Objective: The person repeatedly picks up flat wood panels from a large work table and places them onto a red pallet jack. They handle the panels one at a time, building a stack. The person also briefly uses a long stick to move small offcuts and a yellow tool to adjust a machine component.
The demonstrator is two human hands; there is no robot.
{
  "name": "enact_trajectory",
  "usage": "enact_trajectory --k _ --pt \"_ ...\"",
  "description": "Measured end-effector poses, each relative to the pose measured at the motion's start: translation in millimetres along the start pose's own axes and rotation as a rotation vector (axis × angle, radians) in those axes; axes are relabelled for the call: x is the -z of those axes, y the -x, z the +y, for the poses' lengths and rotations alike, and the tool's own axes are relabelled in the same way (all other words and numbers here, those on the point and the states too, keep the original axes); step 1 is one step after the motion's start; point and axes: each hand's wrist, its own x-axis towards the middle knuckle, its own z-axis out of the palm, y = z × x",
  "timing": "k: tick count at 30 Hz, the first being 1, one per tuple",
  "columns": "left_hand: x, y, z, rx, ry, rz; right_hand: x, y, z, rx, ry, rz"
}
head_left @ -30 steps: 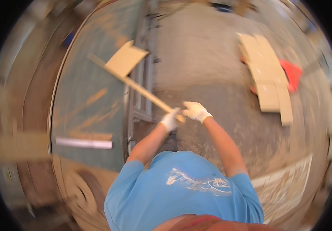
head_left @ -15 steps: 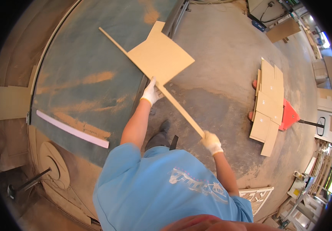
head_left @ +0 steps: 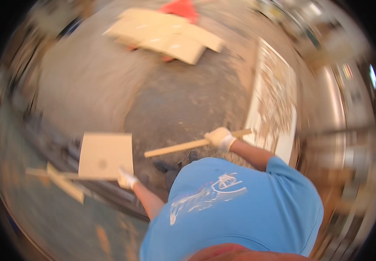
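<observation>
My gloved left hand (head_left: 127,179) is closed on the lower right corner of a square tan wooden board (head_left: 105,154). Other narrow tan pieces, one of them a slanted strip (head_left: 66,183), lie beyond the board's lower left edge, over the green-grey table; blur hides whether they touch it. My gloved right hand (head_left: 220,138) is wrapped round a long thin wooden strip (head_left: 177,148). That strip points left toward the board, with a gap between the two, and its short end sticks out past my right wrist.
Beneath the board runs the edge of the green-grey table (head_left: 114,217). A stack of tan boards (head_left: 161,32) rests by a red pallet jack (head_left: 181,8) at the far side. On the right, a long white-edged tray or panel (head_left: 283,150) carries many thin scraps.
My body and view have turned right, away from the table. The strip in my right hand has come apart from the board and swung out; the board stays in my left hand.
</observation>
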Motion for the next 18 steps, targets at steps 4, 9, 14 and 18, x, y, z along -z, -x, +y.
enact_trajectory --k 4,9,14,18 --pt "9.0 26.8 31.9 -0.174 0.067 -0.229 -112.3 94.1 144.5 -0.671 -0.569 0.022" --pt "-78.8 74.2 79.2 -0.174 0.045 -0.616 -289.1 183.9 214.6 -1.422 -1.094 0.168" --pt "-188.9 231.4 113.5 -0.331 0.024 -0.848 -407.1 209.3 255.3 -1.662 -1.312 -0.017" --pt "-260.8 386.5 141.2 -0.353 -0.071 -0.930 -425.9 210.1 376.2 -1.744 -1.632 0.228"
